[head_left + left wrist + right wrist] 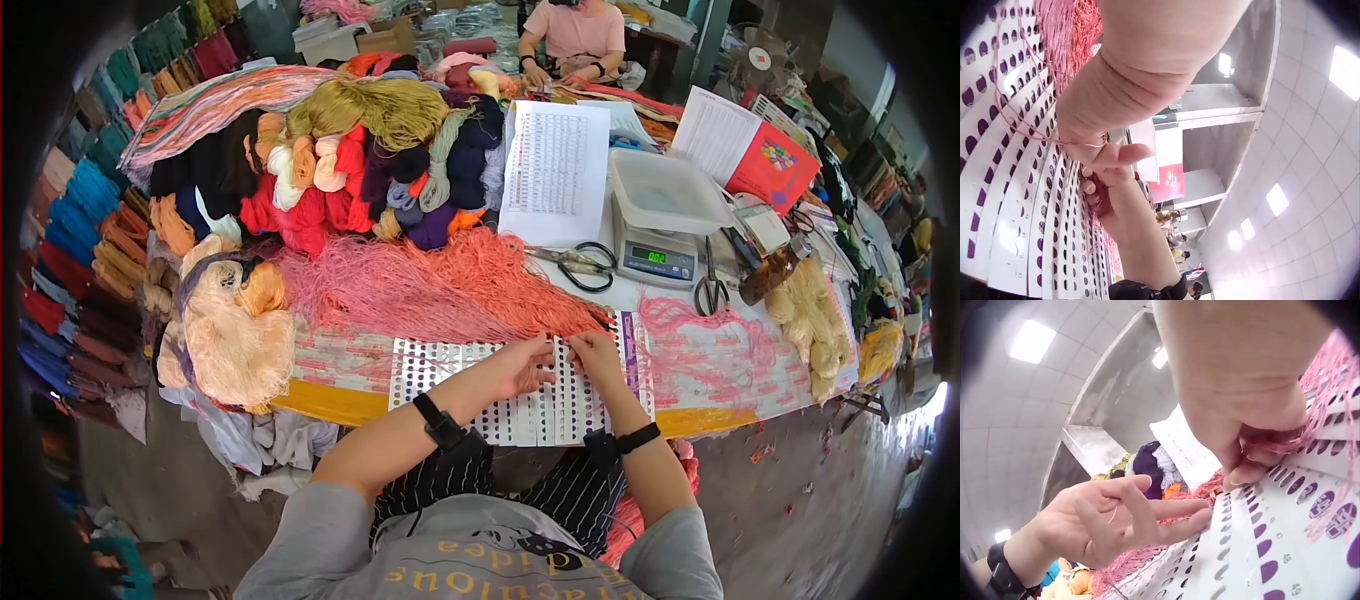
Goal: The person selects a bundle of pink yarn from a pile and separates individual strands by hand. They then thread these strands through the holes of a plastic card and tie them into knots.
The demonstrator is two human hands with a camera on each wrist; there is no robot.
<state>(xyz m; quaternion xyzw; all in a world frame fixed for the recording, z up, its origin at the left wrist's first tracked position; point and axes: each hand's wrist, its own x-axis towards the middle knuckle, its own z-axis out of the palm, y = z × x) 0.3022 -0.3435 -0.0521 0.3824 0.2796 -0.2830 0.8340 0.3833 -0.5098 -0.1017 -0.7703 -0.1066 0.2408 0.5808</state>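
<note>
White perforated strips (480, 410) with rows of holes and printed numbers lie side by side at the table's front edge, purple showing through many holes. My right hand (597, 358) pinches pink thread (1282, 447) close over the strips, its fingertips down at their surface. My left hand (525, 367) is just left of it, fingers loosely extended in the right wrist view and fingertips near the strips. Thin pink thread (1029, 134) loops over the strips and crosses the left fingers. Behind both hands spreads a bundle of pink and coral thread (470, 285).
Scissors (585, 266) lie behind the coral thread, near a digital scale (655, 258) carrying a plastic tub (668, 190). Coloured yarn skeins (350, 170) are heaped at the back left, cream yarn (235, 335) at the left. Loose pink threads (710, 340) lie at the right. Another person (575, 40) sits opposite.
</note>
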